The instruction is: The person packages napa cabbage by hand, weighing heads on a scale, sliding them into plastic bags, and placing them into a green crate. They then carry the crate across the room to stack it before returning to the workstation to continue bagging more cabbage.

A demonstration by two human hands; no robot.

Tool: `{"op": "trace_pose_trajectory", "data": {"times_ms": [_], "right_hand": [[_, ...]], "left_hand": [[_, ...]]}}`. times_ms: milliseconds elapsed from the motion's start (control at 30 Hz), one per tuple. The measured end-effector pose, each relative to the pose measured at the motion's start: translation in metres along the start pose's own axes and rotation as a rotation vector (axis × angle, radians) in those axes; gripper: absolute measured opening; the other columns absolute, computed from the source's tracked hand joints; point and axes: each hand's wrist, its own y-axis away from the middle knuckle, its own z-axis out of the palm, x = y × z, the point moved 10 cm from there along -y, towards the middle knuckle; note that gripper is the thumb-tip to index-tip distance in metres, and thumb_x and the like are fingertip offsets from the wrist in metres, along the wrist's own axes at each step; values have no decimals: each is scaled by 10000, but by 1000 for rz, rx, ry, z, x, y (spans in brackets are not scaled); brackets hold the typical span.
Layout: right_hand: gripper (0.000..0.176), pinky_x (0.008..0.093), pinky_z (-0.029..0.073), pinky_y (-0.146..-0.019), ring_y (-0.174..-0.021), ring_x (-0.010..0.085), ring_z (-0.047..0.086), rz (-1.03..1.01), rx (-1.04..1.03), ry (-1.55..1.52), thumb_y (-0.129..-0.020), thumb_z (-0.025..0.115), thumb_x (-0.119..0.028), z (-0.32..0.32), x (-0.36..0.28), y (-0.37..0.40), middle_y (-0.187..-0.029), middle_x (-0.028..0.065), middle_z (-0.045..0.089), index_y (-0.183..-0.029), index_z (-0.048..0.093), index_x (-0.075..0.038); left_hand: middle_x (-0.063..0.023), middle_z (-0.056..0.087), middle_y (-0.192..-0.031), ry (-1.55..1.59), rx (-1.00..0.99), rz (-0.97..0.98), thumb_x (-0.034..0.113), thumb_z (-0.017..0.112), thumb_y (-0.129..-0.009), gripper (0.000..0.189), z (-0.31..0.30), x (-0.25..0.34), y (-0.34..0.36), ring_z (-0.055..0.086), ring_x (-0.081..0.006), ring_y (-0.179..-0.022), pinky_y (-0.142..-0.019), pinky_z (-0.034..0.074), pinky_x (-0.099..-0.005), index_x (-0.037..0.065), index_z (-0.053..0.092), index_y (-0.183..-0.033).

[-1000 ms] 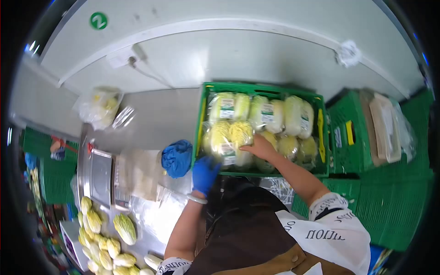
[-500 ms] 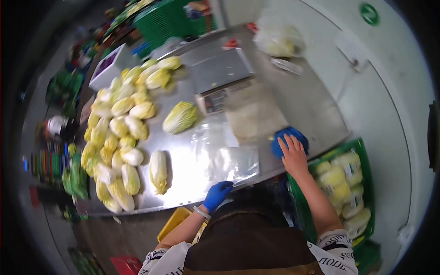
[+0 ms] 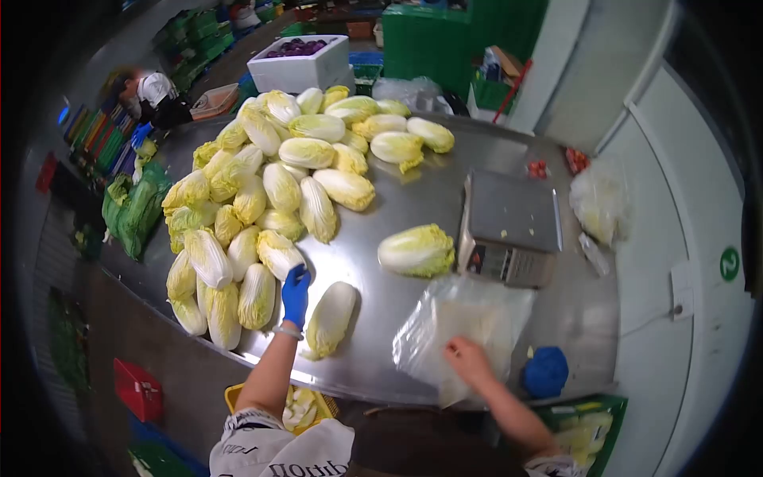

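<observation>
My left hand (image 3: 295,298), in a blue glove, reaches to the front of the cabbage pile with its fingers extended. Its fingertips overlap a napa cabbage (image 3: 278,253) at the pile's edge. Just right of that hand lies a single napa cabbage (image 3: 332,319). My bare right hand (image 3: 467,359) has curled fingers over a clear plastic bag (image 3: 421,334) and a pale sheet (image 3: 489,322); I cannot tell what is between its fingers. A blue bundle (image 3: 545,372) sits right of this hand. Another napa cabbage (image 3: 417,250) lies beyond the bag.
A scale (image 3: 513,222) stands on the metal table (image 3: 381,322), right of the large cabbage pile (image 3: 262,191). Behind is a white box (image 3: 302,67) of purple produce. Below the table are a yellow basket (image 3: 324,407) and green crate (image 3: 608,429). A co-worker (image 3: 151,99) bends at far left.
The view has swung toward the pile. My left hand has moved from the table's front edge to the cabbages. My right hand has left the blue bundle and moved left over the bag.
</observation>
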Motion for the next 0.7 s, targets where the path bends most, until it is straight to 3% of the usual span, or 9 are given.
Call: {"op": "trace_pose_trajectory", "data": {"times_ms": [33, 67, 167, 233, 433, 500, 533, 633, 700], "right_hand": [[337, 415, 496, -782, -932, 317, 620, -119, 43, 80, -845, 635, -316, 10, -24, -6, -1073, 152, 628, -1044, 603, -46], [390, 415, 491, -793, -939, 326, 618, -238, 80, 154, -851, 638, -329, 19, -48, -8, -1086, 167, 623, -1101, 581, -35], [448, 416, 488, -822, -955, 351, 609, -285, 32, -29, -850, 644, -308, 29, -78, -19, -1094, 186, 616, -1178, 540, -22], [417, 418, 489, -822, -961, 354, 605, -235, -69, 52, -849, 647, -287, 41, -66, -25, -1085, 183, 618, -1165, 550, -33], [378, 424, 487, -824, -975, 367, 590, -255, -202, 233, -853, 632, -263, 49, -51, -49, -1067, 179, 614, -1163, 556, -60], [372, 425, 482, -836, -993, 364, 581, -222, -232, 240, -860, 619, -261, 55, -53, -59, -1077, 176, 605, -1166, 550, -62], [368, 425, 479, -843, -1003, 362, 576, -198, -246, 252, -863, 613, -260, 56, -57, -68, -1085, 173, 600, -1166, 547, -62], [368, 418, 466, -875, -1039, 344, 562, -186, -272, 327, -858, 619, -274, 57, -71, -90, -1104, 158, 596, -1159, 561, -70], [369, 416, 461, -886, -1047, 337, 558, -216, -270, 362, -854, 626, -279, 61, -81, -99, -1106, 151, 597, -1153, 570, -72]], "left_hand": [[-114, 560, -1231, -42, 34, 6, 154, 614, -872, 494, 0, 8, -30, 542, -195, -1087, -925, 431, -303, -5, 469, -1316], [-131, 523, -1283, -174, 73, 181, 173, 636, -862, 549, -1, 21, -63, 516, -224, -1134, -962, 409, -327, 4, 432, -1343], [-175, 456, -1364, -502, 177, 532, 204, 672, -833, 649, 2, 79, -136, 454, -321, -1222, -1033, 348, -403, 37, 377, -1387], [-180, 452, -1365, -683, 231, 631, 220, 683, -802, 691, -1, 118, -177, 423, -363, -1240, -1046, 326, -426, 76, 371, -1401], [-132, 327, -1458, -1376, 553, 581, 311, 724, -728, 797, -60, 184, -281, 304, -363, -1336, -1071, 247, -540, 173, 361, -1425], [-126, 309, -1469, -1531, 430, 349, 329, 762, -690, 871, -83, 175, -309, 328, -371, -1322, -1068, 267, -538, 187, 338, -1437], [-136, 354, -1444, -1562, 383, 231, 347, 794, -650, 932, -101, 156, -328, 413, -377, -1263, -1024, 364, -488, 187, 326, -1439], [-151, 453, -1359, -1281, 266, 62, 296, 817, -615, 940, -137, 128, -355, 531, -354, -1141, -932, 461, -428, 189, 354, -1426], [-164, 580, -1230, -1023, 297, 146, 278, 822, -599, 855, -145, 125, -359, 604, -283, -1052, -866, 498, -361, 92, 459, -1351]]}}
